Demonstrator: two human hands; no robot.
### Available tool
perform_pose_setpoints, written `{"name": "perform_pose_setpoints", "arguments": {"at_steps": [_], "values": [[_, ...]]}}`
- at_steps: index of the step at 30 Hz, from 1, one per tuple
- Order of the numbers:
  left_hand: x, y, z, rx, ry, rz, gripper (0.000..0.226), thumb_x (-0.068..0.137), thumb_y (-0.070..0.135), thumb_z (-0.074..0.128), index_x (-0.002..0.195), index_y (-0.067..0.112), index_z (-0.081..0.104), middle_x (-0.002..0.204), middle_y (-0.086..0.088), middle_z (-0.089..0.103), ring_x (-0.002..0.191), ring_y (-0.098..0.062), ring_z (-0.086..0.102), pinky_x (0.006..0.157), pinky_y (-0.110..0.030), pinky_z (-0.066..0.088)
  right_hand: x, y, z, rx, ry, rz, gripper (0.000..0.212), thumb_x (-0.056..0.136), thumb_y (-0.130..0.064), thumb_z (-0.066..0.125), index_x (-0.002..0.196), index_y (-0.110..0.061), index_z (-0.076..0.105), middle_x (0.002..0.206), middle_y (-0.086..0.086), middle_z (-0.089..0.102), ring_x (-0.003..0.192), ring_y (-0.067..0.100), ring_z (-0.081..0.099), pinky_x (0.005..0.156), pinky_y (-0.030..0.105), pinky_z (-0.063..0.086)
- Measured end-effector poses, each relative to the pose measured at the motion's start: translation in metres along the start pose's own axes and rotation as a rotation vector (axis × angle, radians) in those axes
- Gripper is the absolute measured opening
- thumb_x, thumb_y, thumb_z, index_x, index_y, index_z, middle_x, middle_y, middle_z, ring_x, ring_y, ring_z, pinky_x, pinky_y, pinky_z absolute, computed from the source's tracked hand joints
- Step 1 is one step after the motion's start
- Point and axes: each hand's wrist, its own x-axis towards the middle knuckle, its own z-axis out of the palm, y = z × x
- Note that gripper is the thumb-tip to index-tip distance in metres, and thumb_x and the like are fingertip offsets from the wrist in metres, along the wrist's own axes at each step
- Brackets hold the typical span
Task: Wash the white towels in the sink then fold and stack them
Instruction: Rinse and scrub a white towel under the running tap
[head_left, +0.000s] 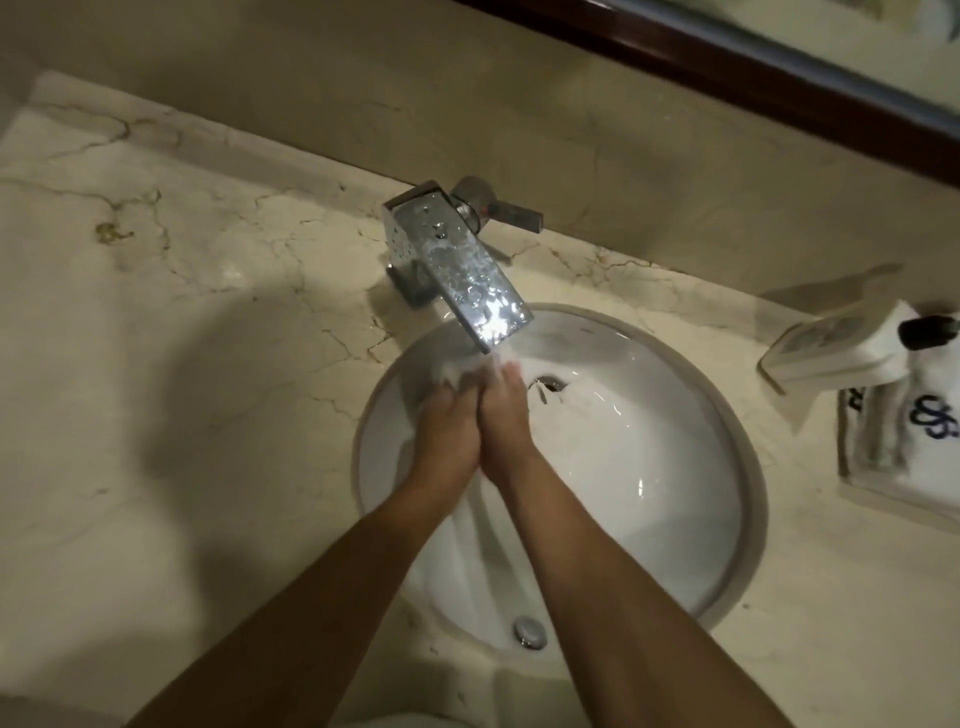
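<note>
My 2 hands meet over the round white sink, under the square chrome tap, whose top is beaded with drops. My left hand and right hand lie side by side, each grip curled into a soft, wet white towel bunched between the fingers; its loose end hangs down below my wrists into the glossy bowl. Water runs from the spout onto the cloth. The drain sits just beside my right fingertips. The table is smooth cream marble with thin brown veins, backed by a wall of the same stone and a dark wooden mirror frame. At the right edge, a tray holds folded white cloths with dark blue stitching.
</note>
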Motion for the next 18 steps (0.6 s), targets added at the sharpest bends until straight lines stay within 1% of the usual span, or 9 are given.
{"name": "perform_pose_setpoints", "arguments": {"at_steps": [2, 4, 7, 8, 10, 12, 14, 15, 18], "values": [[-0.003, -0.016, -0.009, -0.011, 0.035, 0.094, 0.033, 0.104, 0.036, 0.043, 0.111, 0.015, 0.067, 0.103, -0.007, 0.072, 0.099, -0.023, 0.069, 0.09, -0.039, 0.053, 0.015, -0.004, -0.004, -0.002, -0.026, 0.043, 0.029, 0.108, -0.018, 0.037, 0.113, 0.0, 0.058, 0.101, 0.01, 0.063, 0.083, 0.018, 0.063, 0.06, 0.018, 0.051], [-0.007, -0.025, -0.017, -0.017, 0.145, 0.112, 0.039, 0.104, 0.039, 0.042, 0.121, 0.013, 0.064, 0.109, -0.009, 0.071, 0.1, -0.024, 0.068, 0.094, -0.043, 0.053, 0.006, 0.005, -0.005, 0.024, -0.045, 0.081, 0.034, 0.108, -0.018, 0.037, 0.108, 0.006, 0.062, 0.097, 0.019, 0.068, 0.073, 0.018, 0.066, 0.054, 0.022, 0.051], [-0.001, -0.021, -0.021, -0.08, 0.237, -0.003, 0.046, 0.1, 0.047, 0.044, 0.123, 0.011, 0.062, 0.109, -0.013, 0.07, 0.099, -0.031, 0.068, 0.089, -0.04, 0.054, -0.006, 0.029, -0.002, 0.09, 0.048, 0.2, 0.027, 0.107, -0.021, 0.039, 0.101, -0.006, 0.061, 0.099, 0.015, 0.065, 0.086, 0.023, 0.066, 0.082, 0.04, 0.058], [0.002, -0.022, -0.02, -0.143, 0.186, -0.081, 0.052, 0.093, 0.056, 0.048, 0.123, 0.015, 0.062, 0.11, -0.015, 0.07, 0.1, -0.037, 0.068, 0.092, -0.048, 0.054, -0.005, 0.035, -0.005, 0.149, 0.073, 0.263, 0.026, 0.107, -0.023, 0.039, 0.099, -0.011, 0.06, 0.101, 0.013, 0.065, 0.091, 0.025, 0.066, 0.093, 0.046, 0.056], [0.012, -0.027, -0.018, -0.184, 0.078, -0.177, 0.072, 0.073, 0.078, 0.058, 0.119, 0.024, 0.062, 0.111, -0.019, 0.069, 0.099, -0.046, 0.066, 0.091, -0.067, 0.05, -0.006, 0.037, -0.01, 0.299, 0.119, 0.291, 0.029, 0.108, -0.026, 0.039, 0.107, -0.008, 0.062, 0.106, 0.015, 0.068, 0.102, 0.032, 0.068, 0.1, 0.052, 0.052], [0.021, -0.025, -0.014, -0.036, 0.013, -0.201, 0.078, 0.071, 0.084, 0.055, 0.126, 0.028, 0.058, 0.118, -0.015, 0.068, 0.1, -0.039, 0.068, 0.092, -0.06, 0.052, -0.015, 0.032, -0.008, 0.206, 0.096, 0.124, 0.033, 0.107, -0.032, 0.041, 0.115, -0.008, 0.061, 0.107, 0.013, 0.07, 0.108, 0.032, 0.067, 0.098, 0.05, 0.053], [0.026, -0.011, -0.008, -0.021, 0.026, -0.234, 0.06, 0.098, 0.058, 0.044, 0.144, 0.019, 0.045, 0.136, -0.017, 0.057, 0.12, -0.034, 0.058, 0.098, -0.045, 0.049, -0.026, 0.031, 0.0, -0.012, 0.032, -0.064, 0.034, 0.102, -0.043, 0.044, 0.116, -0.015, 0.059, 0.108, 0.006, 0.07, 0.107, 0.026, 0.067, 0.097, 0.047, 0.052], [0.03, -0.006, -0.007, -0.024, 0.014, -0.181, 0.053, 0.104, 0.043, 0.039, 0.147, 0.013, 0.041, 0.141, -0.018, 0.052, 0.127, -0.034, 0.054, 0.093, -0.039, 0.049, -0.029, 0.03, 0.003, -0.107, -0.017, -0.124, 0.032, 0.102, -0.043, 0.044, 0.116, -0.017, 0.056, 0.106, 0.004, 0.07, 0.105, 0.024, 0.066, 0.095, 0.046, 0.051], [0.028, 0.004, -0.002, -0.029, -0.058, -0.082, 0.037, 0.105, 0.03, 0.044, 0.13, 0.008, 0.059, 0.132, -0.016, 0.061, 0.114, -0.029, 0.062, 0.074, -0.028, 0.05, -0.001, 0.023, 0.003, -0.186, 0.043, -0.18, 0.021, 0.104, -0.031, 0.043, 0.108, -0.012, 0.051, 0.094, 0.005, 0.064, 0.1, 0.032, 0.064, 0.09, 0.048, 0.05]]}}
